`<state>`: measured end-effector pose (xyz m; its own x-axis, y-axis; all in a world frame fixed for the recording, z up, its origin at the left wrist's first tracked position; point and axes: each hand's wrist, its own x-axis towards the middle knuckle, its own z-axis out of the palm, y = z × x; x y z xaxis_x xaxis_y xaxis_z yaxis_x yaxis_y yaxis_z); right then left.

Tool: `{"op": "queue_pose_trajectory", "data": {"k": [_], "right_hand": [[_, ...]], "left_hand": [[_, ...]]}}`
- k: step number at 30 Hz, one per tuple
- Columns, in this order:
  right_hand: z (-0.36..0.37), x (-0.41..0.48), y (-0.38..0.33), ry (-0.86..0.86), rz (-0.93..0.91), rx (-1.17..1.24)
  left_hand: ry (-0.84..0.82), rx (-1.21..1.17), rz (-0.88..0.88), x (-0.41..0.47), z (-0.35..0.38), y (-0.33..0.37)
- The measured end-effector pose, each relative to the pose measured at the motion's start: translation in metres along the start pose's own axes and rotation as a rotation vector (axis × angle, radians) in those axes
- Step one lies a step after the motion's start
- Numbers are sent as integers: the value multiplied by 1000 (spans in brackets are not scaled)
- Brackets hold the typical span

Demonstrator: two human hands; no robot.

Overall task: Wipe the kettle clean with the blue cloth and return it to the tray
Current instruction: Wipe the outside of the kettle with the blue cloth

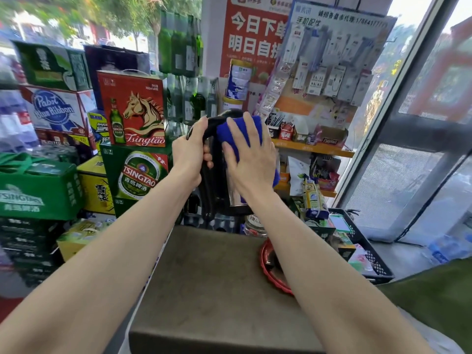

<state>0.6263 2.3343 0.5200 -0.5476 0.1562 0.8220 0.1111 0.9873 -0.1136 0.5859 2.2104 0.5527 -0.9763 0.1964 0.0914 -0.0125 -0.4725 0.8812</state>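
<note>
I hold a steel kettle (231, 192) with a black handle and lid up in the air above the far end of a brown table. My left hand (190, 149) is closed around the black handle. My right hand (249, 154) presses the blue cloth (238, 130) flat against the kettle's upper side, fingers spread over it. The red tray (270, 273) lies on the table's right edge, mostly hidden under my right forearm.
The brown table (212, 282) is right below my arms. Stacked beer cartons (135, 111) fill the left. A snack shelf (311, 146) and an accessory rack stand behind the kettle. A black crate (367, 249) of goods sits to the right, near a glass door.
</note>
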Motion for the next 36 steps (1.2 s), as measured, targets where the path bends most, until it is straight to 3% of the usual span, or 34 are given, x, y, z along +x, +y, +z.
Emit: {"op": "queue_pose_trajectory", "data": {"k": [4, 8, 11, 14, 19, 25, 29, 33, 36], "right_hand": [[-5, 17, -2, 8, 229, 81], [5, -25, -6, 38, -123, -107], [14, -52, 4, 55, -185, -101], [6, -25, -1, 62, -85, -57], [-6, 20, 4, 40, 294, 225], [28, -50, 9, 59, 77, 138], [33, -65, 18, 6, 138, 239], [20, -10, 26, 48, 364, 348], [21, -13, 30, 78, 297, 304]], "left_hand": [[21, -6, -2, -2, 1, -3], [81, -94, -32, 1, -2, 5], [94, -86, -52, 3, -10, 2], [60, -85, -78, -1, -11, -6], [-17, 47, 49, -11, 0, -9], [90, 441, 260, -14, 27, -10], [116, 612, 320, -17, 29, -25], [137, 693, 370, -25, 40, -32], [132, 672, 378, -24, 47, -27]]}}
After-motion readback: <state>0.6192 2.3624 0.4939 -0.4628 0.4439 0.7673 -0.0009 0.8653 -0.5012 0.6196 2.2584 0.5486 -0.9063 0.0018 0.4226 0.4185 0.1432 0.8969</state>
